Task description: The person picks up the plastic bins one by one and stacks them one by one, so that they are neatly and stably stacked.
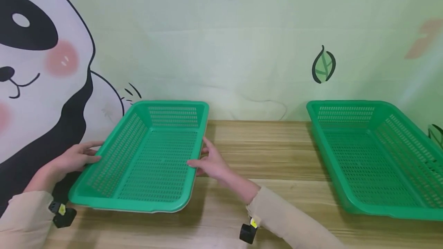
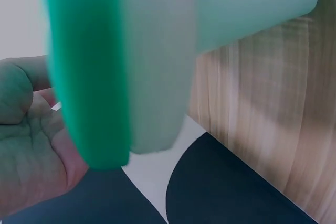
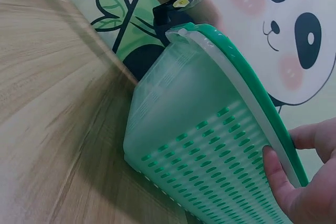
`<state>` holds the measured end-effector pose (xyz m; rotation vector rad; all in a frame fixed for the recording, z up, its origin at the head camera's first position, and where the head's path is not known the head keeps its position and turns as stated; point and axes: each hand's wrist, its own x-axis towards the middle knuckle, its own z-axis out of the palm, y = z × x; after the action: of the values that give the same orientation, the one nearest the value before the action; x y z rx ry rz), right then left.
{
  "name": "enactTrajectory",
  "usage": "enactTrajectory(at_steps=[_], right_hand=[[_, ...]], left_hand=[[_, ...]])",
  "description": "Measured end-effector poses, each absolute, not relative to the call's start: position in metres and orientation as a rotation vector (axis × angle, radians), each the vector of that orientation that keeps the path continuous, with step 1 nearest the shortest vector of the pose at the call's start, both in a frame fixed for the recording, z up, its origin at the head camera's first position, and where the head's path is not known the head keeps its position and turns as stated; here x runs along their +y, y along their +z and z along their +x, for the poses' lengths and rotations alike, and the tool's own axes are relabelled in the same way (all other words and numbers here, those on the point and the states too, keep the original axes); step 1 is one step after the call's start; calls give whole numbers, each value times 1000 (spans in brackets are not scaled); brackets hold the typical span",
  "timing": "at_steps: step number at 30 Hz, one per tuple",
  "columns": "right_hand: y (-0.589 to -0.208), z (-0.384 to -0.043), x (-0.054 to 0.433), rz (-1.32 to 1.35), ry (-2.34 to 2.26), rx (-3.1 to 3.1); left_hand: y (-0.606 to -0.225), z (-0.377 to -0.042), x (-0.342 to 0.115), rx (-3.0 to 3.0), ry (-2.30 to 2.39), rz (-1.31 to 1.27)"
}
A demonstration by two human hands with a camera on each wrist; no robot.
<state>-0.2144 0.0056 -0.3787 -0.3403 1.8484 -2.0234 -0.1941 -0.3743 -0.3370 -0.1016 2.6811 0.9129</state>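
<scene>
A green plastic basket (image 1: 162, 156) with slotted walls sits inside a whitish basket (image 3: 184, 98), whose rim shows just beneath the green one. Shadow falls on the table under the pair, and their near end appears raised. My left hand (image 1: 77, 156) grips the left rim of the nested baskets; in the left wrist view its fingertips are hidden behind the rim. On the opposite side my right hand (image 1: 212, 162) pinches the right rim, thumb over the top and fingers outside. The inside of the green basket holds nothing visible.
Another green basket (image 1: 378, 164) stands on the wooden table (image 1: 259, 153) at the right. Behind the table hangs a pale green backdrop (image 1: 242, 57) printed with a panda and leaves. Small black cameras (image 1: 248, 233) are strapped to both wrists.
</scene>
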Motion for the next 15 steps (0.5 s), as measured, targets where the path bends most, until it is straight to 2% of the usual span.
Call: enactTrajectory(at_steps=[3, 8, 15], right_hand=[[-380, -216, 10, -355, -2026, 1858], [-384, -218, 14, -354, -2022, 1863], [-384, -219, 20, -336, -2035, 1848]], left_hand=[[-339, -198, -372, 2692, 911, -92], [-320, -188, -344, 2681, 910, -90], [-321, -191, -338, 2678, 925, -89]])
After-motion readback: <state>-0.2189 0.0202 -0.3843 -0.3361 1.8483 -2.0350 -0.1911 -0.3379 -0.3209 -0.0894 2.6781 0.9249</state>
